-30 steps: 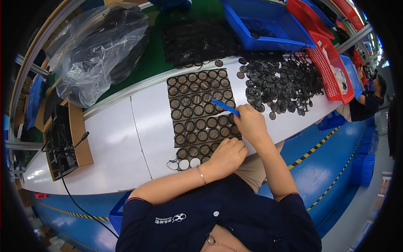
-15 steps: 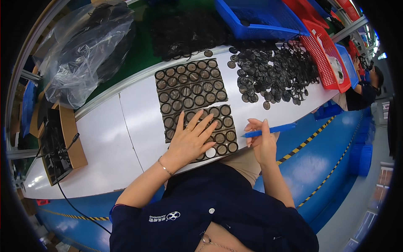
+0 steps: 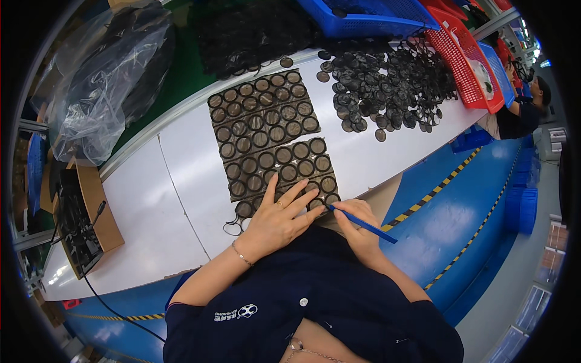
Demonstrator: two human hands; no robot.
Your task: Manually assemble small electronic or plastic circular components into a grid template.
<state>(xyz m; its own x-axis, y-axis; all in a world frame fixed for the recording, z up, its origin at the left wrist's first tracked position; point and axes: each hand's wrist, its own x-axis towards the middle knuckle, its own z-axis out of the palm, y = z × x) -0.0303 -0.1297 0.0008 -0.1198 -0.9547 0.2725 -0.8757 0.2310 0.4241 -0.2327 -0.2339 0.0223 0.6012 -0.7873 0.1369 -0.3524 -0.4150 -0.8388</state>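
My left hand [image 3: 273, 222] lies with fingers spread over the near sheet of round black rings [image 3: 265, 160], pressing on its lower part. In my right hand [image 3: 361, 237] is a slim blue pen-shaped tool [image 3: 374, 228], gripped between thumb and fingers. Its tip touches or nearly touches a ring at the sheet's near right corner. Just beyond lies a second sheet of rings [image 3: 259, 121]. A thin loose black ring [image 3: 232, 228] rests beside my left wrist, at the near left corner of the sheet. My left palm hides several rings.
Right of the sheets spreads a heap of loose dark discs [image 3: 387, 88]. Behind stand a blue basket [image 3: 369, 23] and a red basket [image 3: 460, 60]. A cardboard box with cables [image 3: 100, 212] is on the left, below a clear plastic bag [image 3: 97, 97]. Another person [image 3: 526, 118] is at far right.
My right hand has moved in left and down, bringing the blue tool's tip to the sheet's near right corner. The sheets sit lower left in view, and a loose ring shows by my left wrist.
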